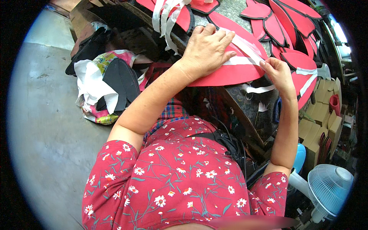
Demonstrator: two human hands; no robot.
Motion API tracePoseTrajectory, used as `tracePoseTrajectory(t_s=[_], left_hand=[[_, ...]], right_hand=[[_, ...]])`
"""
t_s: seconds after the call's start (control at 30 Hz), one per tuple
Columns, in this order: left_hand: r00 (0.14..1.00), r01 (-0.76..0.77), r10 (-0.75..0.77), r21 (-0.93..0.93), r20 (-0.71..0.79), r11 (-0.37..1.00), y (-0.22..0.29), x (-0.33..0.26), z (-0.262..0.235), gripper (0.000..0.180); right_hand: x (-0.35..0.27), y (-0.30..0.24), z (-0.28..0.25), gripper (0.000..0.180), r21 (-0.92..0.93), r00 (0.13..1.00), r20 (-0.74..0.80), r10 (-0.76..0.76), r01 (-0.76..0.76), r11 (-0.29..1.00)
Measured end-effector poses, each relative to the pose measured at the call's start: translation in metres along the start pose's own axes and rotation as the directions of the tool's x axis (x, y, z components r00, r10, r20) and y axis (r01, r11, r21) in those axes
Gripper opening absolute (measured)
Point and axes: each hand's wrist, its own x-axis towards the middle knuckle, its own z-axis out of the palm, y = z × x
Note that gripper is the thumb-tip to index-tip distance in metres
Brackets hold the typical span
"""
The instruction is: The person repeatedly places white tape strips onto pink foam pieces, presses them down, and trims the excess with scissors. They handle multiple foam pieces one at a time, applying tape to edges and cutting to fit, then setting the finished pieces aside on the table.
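Observation:
A large red, leaf-shaped sheet piece (230, 76) lies across the work table in front of me. White tape (242, 60) runs over it in strips that meet in a corner near its right side. My left hand (207, 50) rests on the red piece, palm down and fingers spread over the strips. At that corner my right hand (279, 74) pinches the white tape between thumb and fingertips. Below the right hand, a loose tape end (260, 89) curls over the table. The left fingertips partly hide the upper strip.
Black-edged red pieces (295, 19) are piled at the far right, beside a taped red piece (301, 61). White strips (168, 15) hang at the far edge. Left are a bag (100, 118) and black pieces (120, 82); right are cardboard boxes (312, 130) and a fan (329, 184).

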Motion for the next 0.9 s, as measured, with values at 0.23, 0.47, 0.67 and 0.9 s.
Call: tracePoseTrajectory(t_s=[0.23,0.47,0.67,0.9], left_hand=[[0.996,-0.064,0.058,0.095,0.070,0.993,-0.001,0.006,-0.003,0.048],[0.987,-0.145,0.138,0.095,0.080,0.985,0.008,0.014,-0.005,0.049],[0.978,-0.144,0.140,0.012,0.155,0.990,0.022,0.022,0.002,0.051],[0.981,-0.160,0.154,0.039,0.119,0.986,0.041,0.027,0.000,0.059]], right_hand=[[0.006,0.022,-0.007,0.032,-0.082,0.998,-0.034,-0.053,0.050,0.995],[0.009,0.028,-0.020,0.025,-0.027,0.994,-0.096,-0.043,0.041,0.999],[0.011,0.036,-0.025,0.031,-0.006,0.997,-0.073,-0.036,0.035,0.999],[0.018,0.036,-0.019,0.031,-0.088,0.997,-0.078,-0.024,0.017,0.996]])
